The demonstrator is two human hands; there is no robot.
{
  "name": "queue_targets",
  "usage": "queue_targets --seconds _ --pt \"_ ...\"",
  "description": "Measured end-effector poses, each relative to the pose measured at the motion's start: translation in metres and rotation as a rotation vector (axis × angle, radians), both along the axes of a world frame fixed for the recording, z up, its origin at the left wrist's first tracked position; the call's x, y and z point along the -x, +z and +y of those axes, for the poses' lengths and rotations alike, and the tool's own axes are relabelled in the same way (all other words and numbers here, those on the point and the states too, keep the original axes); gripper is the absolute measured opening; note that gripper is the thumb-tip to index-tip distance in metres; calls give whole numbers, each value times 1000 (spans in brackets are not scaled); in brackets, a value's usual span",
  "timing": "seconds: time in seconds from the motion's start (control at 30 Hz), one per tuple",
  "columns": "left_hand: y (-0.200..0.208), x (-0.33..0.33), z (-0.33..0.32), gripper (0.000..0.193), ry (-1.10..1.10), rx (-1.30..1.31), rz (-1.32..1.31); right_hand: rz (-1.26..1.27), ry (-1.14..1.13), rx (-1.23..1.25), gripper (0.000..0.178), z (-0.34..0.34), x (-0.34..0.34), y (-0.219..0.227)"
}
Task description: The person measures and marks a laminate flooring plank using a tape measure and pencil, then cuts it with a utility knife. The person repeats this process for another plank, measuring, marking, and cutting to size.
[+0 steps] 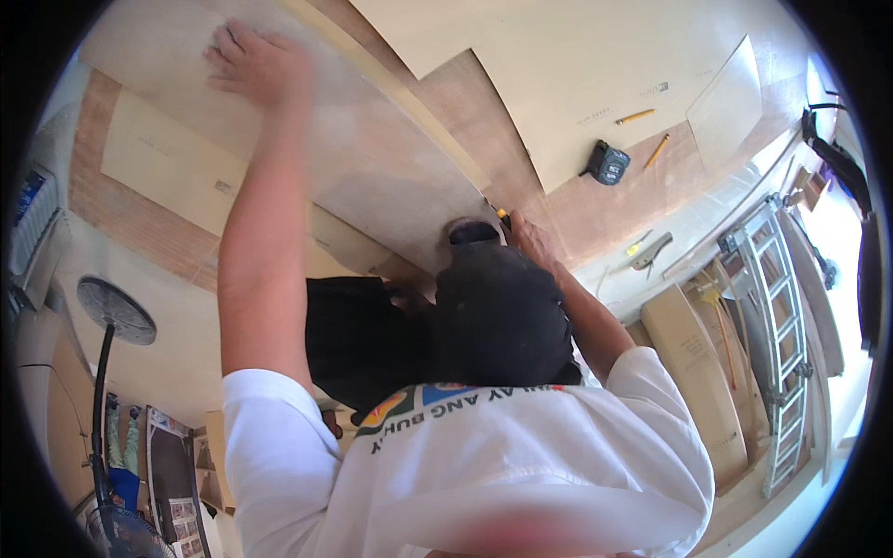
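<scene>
My left hand [260,63] reaches far forward at the upper left, fingers spread, slightly blurred, over a large pale sheet [372,139]. It holds nothing. Close by my knee, my right hand [533,238] is closed around a utility knife [503,218] with a yellow and black handle. The knife's tip points forward, beside the near end of a long pale strip [409,107] that runs along the sheet's right edge. Whether the blade touches the sheet, I cannot tell. My bent knee [498,298], in dark cloth, rests by the sheet's near end.
A black tape measure [608,163] and two pencils [636,117] lie on the boards at right. Further right are a handsaw [652,251], a yellow-handled tool [638,245], a long carton [693,372] and a metal ladder [781,316]. A fan [116,309] stands left.
</scene>
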State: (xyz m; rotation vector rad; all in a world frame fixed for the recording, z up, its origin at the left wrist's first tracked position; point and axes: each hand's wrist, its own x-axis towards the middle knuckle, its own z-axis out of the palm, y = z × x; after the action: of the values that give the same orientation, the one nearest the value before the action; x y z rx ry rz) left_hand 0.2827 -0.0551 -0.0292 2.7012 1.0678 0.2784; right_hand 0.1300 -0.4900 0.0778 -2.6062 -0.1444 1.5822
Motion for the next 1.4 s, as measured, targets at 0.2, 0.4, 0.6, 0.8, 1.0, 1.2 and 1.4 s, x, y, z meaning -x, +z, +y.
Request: queue_targets --seconds 0.2,0.4,0.6,0.8,1.0,1.2,1.4 --pt "2 0 2 54 70 28 -2 -176 101 -280 25 78 -95 27" --pt "12 -3 -3 58 98 121 19 -462 -16 -834 27 276 -206 -6" --pt "9 -3 -2 60 101 115 104 -668 77 -824 29 433 -291 -70" --pt "7 -1 -1 60 94 133 143 -607 12 -776 24 479 -313 -90" --pt "5 -2 -1 60 93 108 122 -545 193 -766 24 489 -326 -100" --pt "9 0 -2 60 70 126 137 -567 303 -805 23 482 -329 -101" --pt "15 -6 -1 58 76 153 139 -529 153 -788 25 491 -330 -92"
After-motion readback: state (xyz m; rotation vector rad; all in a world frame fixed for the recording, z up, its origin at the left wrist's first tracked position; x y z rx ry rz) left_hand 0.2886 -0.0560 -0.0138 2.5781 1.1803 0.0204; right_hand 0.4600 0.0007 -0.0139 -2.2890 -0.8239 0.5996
